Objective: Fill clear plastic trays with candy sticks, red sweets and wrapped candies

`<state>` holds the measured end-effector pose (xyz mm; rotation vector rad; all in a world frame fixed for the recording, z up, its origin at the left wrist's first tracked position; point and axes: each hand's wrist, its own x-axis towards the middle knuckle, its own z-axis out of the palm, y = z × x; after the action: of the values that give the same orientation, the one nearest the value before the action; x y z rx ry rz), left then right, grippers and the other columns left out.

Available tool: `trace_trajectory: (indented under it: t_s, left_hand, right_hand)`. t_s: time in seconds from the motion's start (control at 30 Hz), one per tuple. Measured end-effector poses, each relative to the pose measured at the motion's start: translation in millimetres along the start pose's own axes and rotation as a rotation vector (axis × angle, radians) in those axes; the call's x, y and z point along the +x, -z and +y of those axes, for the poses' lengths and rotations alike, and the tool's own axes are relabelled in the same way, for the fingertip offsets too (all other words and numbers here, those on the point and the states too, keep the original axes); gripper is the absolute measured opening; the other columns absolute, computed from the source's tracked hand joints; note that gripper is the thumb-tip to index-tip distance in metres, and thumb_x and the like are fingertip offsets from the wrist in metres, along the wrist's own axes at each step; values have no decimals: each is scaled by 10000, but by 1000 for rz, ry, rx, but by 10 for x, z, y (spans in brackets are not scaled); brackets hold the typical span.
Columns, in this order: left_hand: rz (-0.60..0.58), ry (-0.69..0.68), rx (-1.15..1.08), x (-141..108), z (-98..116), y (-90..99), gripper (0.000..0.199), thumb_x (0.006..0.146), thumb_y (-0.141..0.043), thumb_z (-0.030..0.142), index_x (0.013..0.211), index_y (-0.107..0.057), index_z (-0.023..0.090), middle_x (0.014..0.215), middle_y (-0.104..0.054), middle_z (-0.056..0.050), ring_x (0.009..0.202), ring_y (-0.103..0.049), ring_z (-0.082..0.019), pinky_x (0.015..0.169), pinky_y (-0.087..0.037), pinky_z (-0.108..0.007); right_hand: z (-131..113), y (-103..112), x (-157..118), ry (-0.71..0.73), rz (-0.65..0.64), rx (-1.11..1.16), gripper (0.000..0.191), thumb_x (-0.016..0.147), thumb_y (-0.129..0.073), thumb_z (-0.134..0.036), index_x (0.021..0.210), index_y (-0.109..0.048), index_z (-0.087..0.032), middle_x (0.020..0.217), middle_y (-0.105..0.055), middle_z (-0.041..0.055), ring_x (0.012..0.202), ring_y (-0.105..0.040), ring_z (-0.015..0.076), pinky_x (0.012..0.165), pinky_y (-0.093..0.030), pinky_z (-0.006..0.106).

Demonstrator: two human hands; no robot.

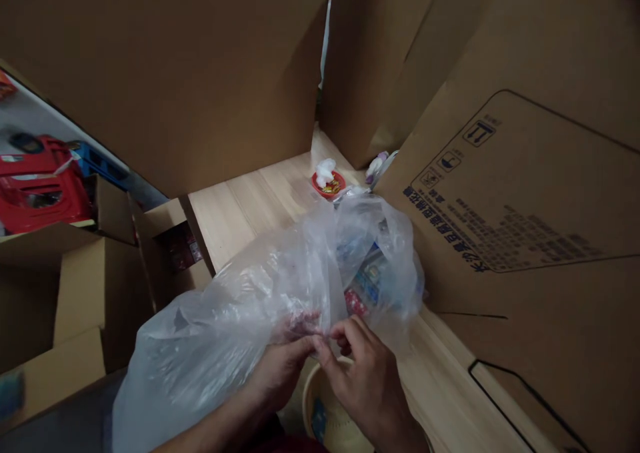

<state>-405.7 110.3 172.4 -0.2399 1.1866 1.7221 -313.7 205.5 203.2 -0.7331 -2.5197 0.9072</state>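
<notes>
A large, thin, clear plastic bag (185, 346) spreads from the lower left across the wooden surface. My left hand (283, 369) is closed on its edge, with the fingers partly seen through the film. Against my left thumb, my right hand (367, 376) pinches the same edge between thumb and fingers. Just beyond my hands lies a bundle of clear plastic (400, 233) with blue packages (370, 276) and a red-and-white patterned item (355, 303) showing through. Whether this bundle is a separate bag, I cannot tell.
Tall cardboard panels (200, 73) rise behind and at the right, where a printed cardboard box (525, 173) stands. A red dish (341, 185) with gold-coloured pieces sits at the back. Below my hands is a cream bin (309, 389). Open cartons (83, 293) and a red stool (45, 193) are left.
</notes>
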Motion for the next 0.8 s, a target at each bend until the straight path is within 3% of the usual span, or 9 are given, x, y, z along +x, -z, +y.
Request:
trace_trajectory:
  t_s: [0.17, 0.33, 0.4, 0.57, 0.7, 0.8]
  left_hand:
    - [63, -46, 101, -11, -33, 2, 403, 514, -823, 189, 880, -659, 153, 723, -704, -15, 752, -637, -182, 800, -462, -306]
    - [96, -57, 118, 1, -77, 6, 384, 532, -826, 209, 875, -664, 151, 746, -711, -17, 745, -641, -157, 766, -485, -268]
    - [92, -50, 86, -2, -82, -21, 370, 531, -831, 213, 855, -661, 154, 735, -707, -12, 726, -642, -148, 739, -491, -252]
    - [69, -6, -56, -34, -63, -154, 362, 501, -847, 205, 795, -641, 165, 681, -683, 10, 656, -632, -126, 665, -497, -225]
    - [38, 4, -81, -47, -41, -215, 346, 525, -836, 219, 798, -632, 161, 690, -684, -3, 655, -632, -134, 660, -501, -240]
    - [5, 9, -30, -42, -27, -216, 358, 549, -823, 227, 846, -637, 155, 733, -696, -20, 688, -636, -146, 687, -501, -255]
  right_hand:
    - [35, -101, -41, 46, -49, -56, 137, 853, -501, -240, 725, -524, -198, 688, -560, 16, 640, -551, 152, 579, -368, 252]
    - [109, -114, -100, 30, 1, -90, 193, 850, -435, -164, 685, -529, -197, 660, -544, 12, 613, -521, 144, 584, -336, 258]
    - [151, -108, -112, -82, 2, 72, 200, 856, -435, -201, 674, -518, -194, 651, -537, 6, 599, -515, 131, 566, -345, 239]
    - [231, -114, -157, -473, -137, 707, 276, 867, -463, -401, 698, -512, -188, 587, -461, -37, 539, -438, 98, 504, -346, 199]
    - [259, -172, -212, -574, -104, 939, 314, 849, -513, -446, 676, -488, -184, 602, -412, -47, 571, -384, 89, 545, -339, 200]
    - [269, -160, -216, -571, -117, 952, 323, 852, -519, -454, 681, -498, -181, 607, -416, -46, 580, -384, 90, 557, -335, 204]
